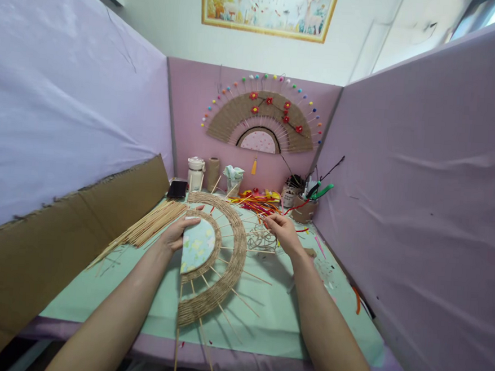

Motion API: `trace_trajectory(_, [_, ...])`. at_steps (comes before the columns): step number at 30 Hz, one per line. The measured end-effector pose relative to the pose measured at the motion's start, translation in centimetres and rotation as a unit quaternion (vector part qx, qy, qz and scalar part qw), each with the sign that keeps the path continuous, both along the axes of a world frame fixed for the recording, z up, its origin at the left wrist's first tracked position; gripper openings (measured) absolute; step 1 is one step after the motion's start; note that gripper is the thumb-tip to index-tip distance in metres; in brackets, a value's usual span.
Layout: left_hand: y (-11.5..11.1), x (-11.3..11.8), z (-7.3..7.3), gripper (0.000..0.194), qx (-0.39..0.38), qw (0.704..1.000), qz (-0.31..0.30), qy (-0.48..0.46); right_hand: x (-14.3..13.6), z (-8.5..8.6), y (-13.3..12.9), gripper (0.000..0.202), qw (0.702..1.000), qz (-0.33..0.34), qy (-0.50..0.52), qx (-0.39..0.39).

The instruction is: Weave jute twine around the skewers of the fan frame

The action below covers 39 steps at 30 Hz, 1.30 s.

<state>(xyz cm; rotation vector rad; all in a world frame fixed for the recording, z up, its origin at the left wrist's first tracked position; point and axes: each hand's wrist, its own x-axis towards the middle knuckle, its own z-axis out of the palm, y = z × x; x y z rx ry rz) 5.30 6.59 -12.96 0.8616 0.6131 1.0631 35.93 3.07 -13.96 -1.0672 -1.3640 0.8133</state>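
Grips the fan [238,247] over the tabletop [275,329] by its flat side with the left fingers [189,222]. Pinches the right fingers [272,221] together by the stick tips [270,252]; cannot tell if holding one.

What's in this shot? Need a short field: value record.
left hand: grips half-round fan by its straight edge
right hand: near the fan's outer stick ends; pinched item too small to tell
fan centre: blue floral, twine bands around it
left of fan: pile of thin sticks
behind fan: lidded jar, brown spool
back panel: brown fan with red flowers
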Motion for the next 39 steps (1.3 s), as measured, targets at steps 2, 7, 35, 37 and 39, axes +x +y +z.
trace_trajectory(2, [0.0, -0.1, 0.0, 0.063, 0.001, 1.0, -0.002, -0.007, 0.0, 0.0, 0.0, 0.032, 0.999, 0.022, 0.023, -0.015])
trace_trajectory(7, [-0.1, -0.1, -0.1, 0.056, -0.014, 1.0, -0.002, -0.025, -0.3, -0.3, 0.1, 0.031, 0.994, 0.076, 0.068, -0.045])
trace_trajectory(35, [0.1, -0.2, 0.1, 0.063, 0.026, 0.996, 0.063, -0.054, -2.4, -0.6, -0.6, 0.026, 0.991, 0.098, -0.019, -0.084])
trace_trajectory(37, [0.0, -0.2, 0.2, 0.062, 0.019, 0.996, 0.071, -0.056, -2.3, -0.4, -0.7, 0.025, 0.992, 0.103, -0.026, -0.073])
trace_trajectory(39, [0.0, -0.2, 0.4, 0.063, 0.015, 0.995, 0.079, -0.062, -2.2, -0.2, -0.8, 0.026, 0.992, 0.11, -0.034, -0.059])
